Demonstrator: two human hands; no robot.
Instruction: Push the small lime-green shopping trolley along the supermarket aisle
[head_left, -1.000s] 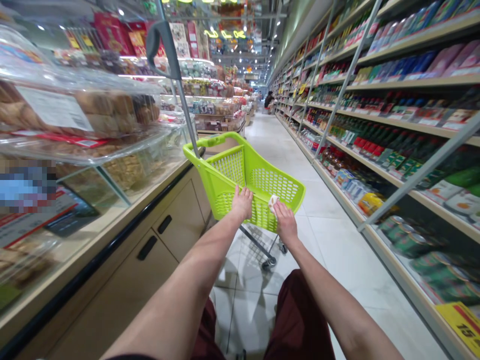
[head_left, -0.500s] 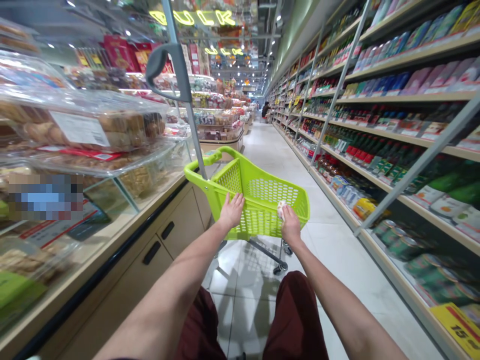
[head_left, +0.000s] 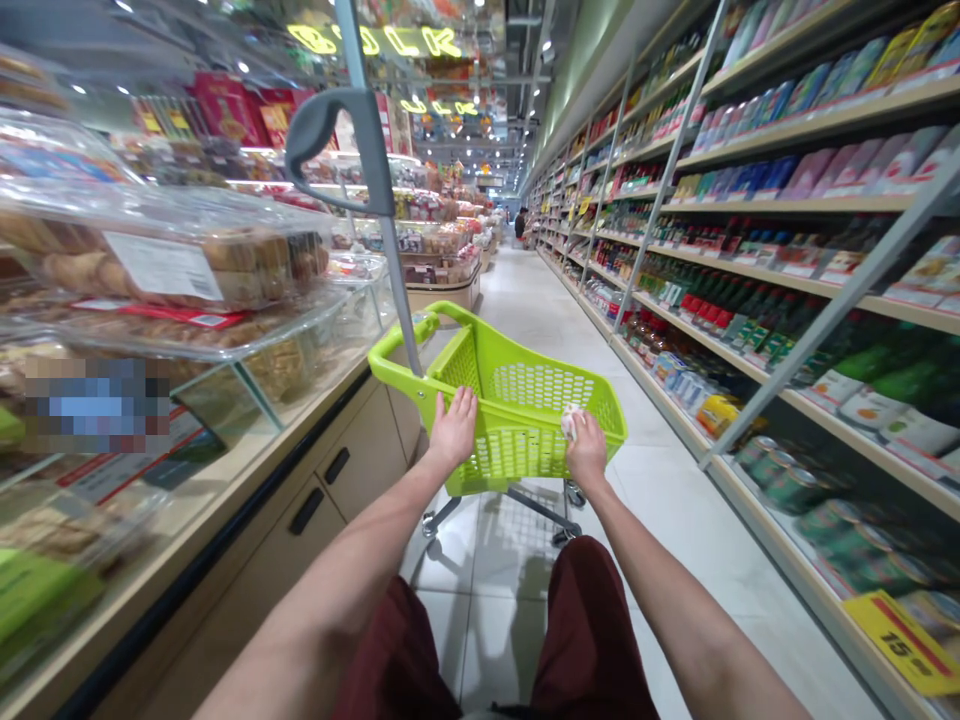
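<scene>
A lime-green shopping cart [head_left: 525,415] with perforated walls stands crosswise before me, its basket showing nothing inside. My left hand [head_left: 454,428] rests on the near upper rim, fingers stretched out and flat against the green plastic. Farther right, my right hand [head_left: 586,447] is closed around a crumpled white cloth or tissue [head_left: 571,420] with small coloured spots, at the near rim by the cart's front end. A grey pole with a grey loop handle [head_left: 337,150] rises from the cart's left end.
Packed baked goods [head_left: 187,260] in clear boxes sit on a counter at the left. Shelves of bottles and cans [head_left: 795,485] line the right side. A tiled aisle [head_left: 517,290] runs ahead, with a distant person [head_left: 520,224] in it.
The cart has turned slightly and its left caster now shows. My left hand has shifted a little left on the rim, and my right hand slightly right with the white cloth.
</scene>
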